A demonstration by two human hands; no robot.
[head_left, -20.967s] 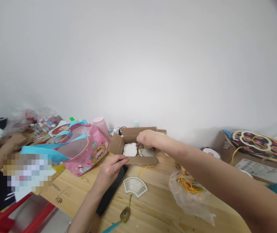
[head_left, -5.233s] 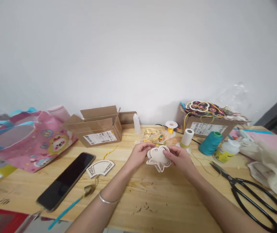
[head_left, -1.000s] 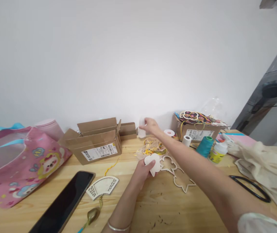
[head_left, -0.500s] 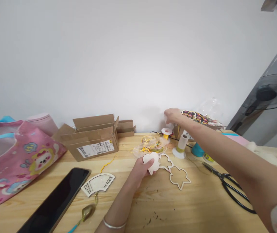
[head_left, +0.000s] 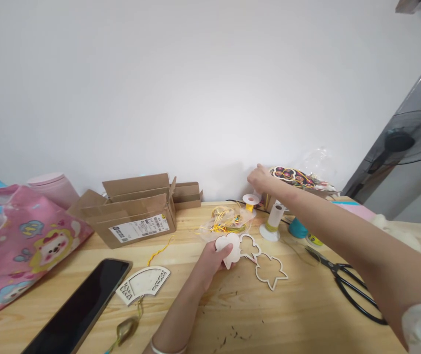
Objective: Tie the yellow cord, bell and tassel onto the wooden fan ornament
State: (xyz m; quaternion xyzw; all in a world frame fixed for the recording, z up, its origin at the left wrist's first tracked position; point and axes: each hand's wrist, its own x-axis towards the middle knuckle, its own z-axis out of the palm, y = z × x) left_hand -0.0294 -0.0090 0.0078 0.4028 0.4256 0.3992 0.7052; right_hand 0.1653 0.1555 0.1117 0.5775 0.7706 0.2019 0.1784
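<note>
My left hand (head_left: 216,258) is closed on a pale cloud-shaped piece (head_left: 228,248), thumb on top. Just right of it lie two pale cut-out outline frames, a nearer frame (head_left: 277,278) with a pointed corner and a second frame (head_left: 258,246) close to the held piece. My right hand (head_left: 259,179) reaches to the back by the wall, above a cardboard box, its fingers curled downward; whatever is in them is hidden. Below it stand a spool of yellow thread (head_left: 250,207) and a white spool (head_left: 275,221). Yellow cords in a clear bag (head_left: 227,220) lie between the hands.
Black-handled scissors (head_left: 354,290) lie at right under my forearm. On the left are a phone (head_left: 81,307), a fan-shaped ornament (head_left: 144,285) with cord, an open cardboard box (head_left: 136,216) and a pink bag (head_left: 22,246). Patterned pieces (head_left: 293,177) sit at the back right.
My right hand's fingers look more curled, and the whitish thing seen under them earlier no longer shows. The view has shifted slightly; my left hand still holds the cloud-shaped piece.
</note>
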